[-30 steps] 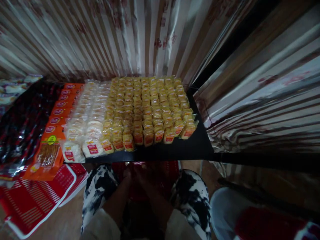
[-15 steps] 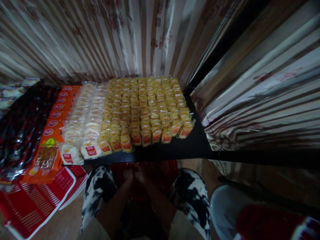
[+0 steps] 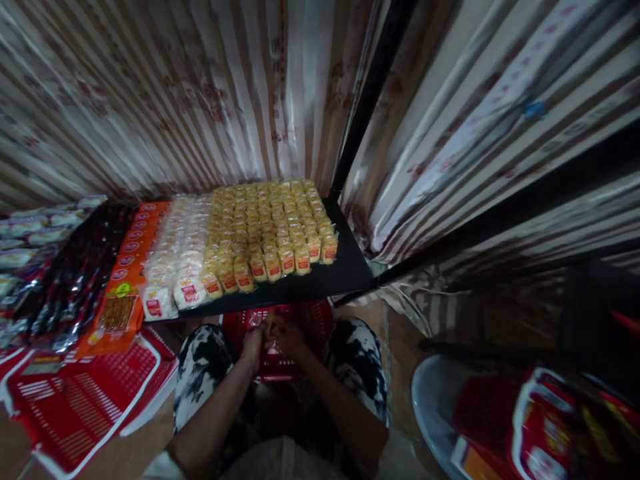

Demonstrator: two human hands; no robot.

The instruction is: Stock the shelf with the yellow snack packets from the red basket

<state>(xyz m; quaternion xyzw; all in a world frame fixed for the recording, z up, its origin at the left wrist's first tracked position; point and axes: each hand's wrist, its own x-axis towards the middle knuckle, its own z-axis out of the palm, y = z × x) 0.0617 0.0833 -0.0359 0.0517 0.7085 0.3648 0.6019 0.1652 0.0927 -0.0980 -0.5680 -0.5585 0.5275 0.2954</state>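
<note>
Between my knees stands a red plastic basket (image 3: 325,327), partly under the shelf's front edge. Both my hands are down inside it, close together in dim light. My left hand (image 3: 253,341) is curled, its fingertips hidden. My right hand (image 3: 290,338) is also closed, with something small and yellowish at its fingers that is too dark to name. Pale wrapped pieces show between and around the hands. Just above, rows of yellow wrapped snack packs (image 3: 265,227) stand on a black shelf (image 3: 300,283), with white wrapped packs (image 3: 187,267) to their left.
Orange snack packets (image 3: 133,250) and dark shiny packets (image 3: 80,267) lie further left. A red basket with a white handle (image 3: 85,393) stands on the floor at left. At right is a grey-white basin (image 3: 430,393) by red packages (image 3: 545,420). Striped curtains hang behind.
My view has swung to the right, so the shelf appears further left and more of the basin and red packages shows. The hands stay in the basket and show more clearly.
</note>
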